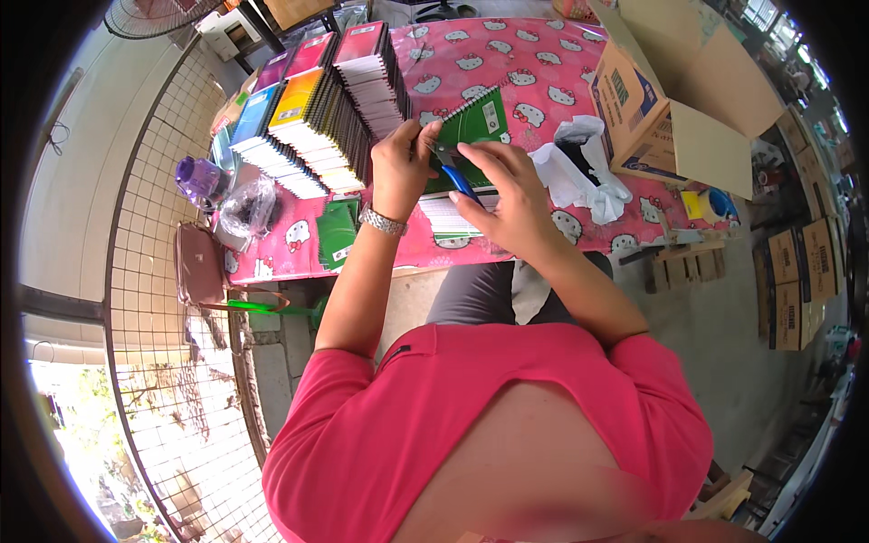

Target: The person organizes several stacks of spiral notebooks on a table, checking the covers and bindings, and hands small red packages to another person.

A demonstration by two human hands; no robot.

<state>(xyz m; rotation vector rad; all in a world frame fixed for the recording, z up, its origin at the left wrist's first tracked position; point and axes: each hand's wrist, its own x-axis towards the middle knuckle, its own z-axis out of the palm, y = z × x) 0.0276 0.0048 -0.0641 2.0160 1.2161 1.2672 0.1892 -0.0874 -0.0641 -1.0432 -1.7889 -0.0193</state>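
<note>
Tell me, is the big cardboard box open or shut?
The cardboard box is open: its flaps stick outward and its inside shows.

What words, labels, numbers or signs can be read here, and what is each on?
I don't copy wording, only where print stands:
Open cardboard box: dark printing on its side.
Stacked cartons, right: dark printing.
Green notebook, centre: white label, too small to read.
Loose green notebooks, left: print too small to read.

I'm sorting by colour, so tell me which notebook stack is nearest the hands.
The green-topped stack, showing between the left hand and right hand; the other stacks, including the yellow-topped stack, stand farther off to the left.
</note>
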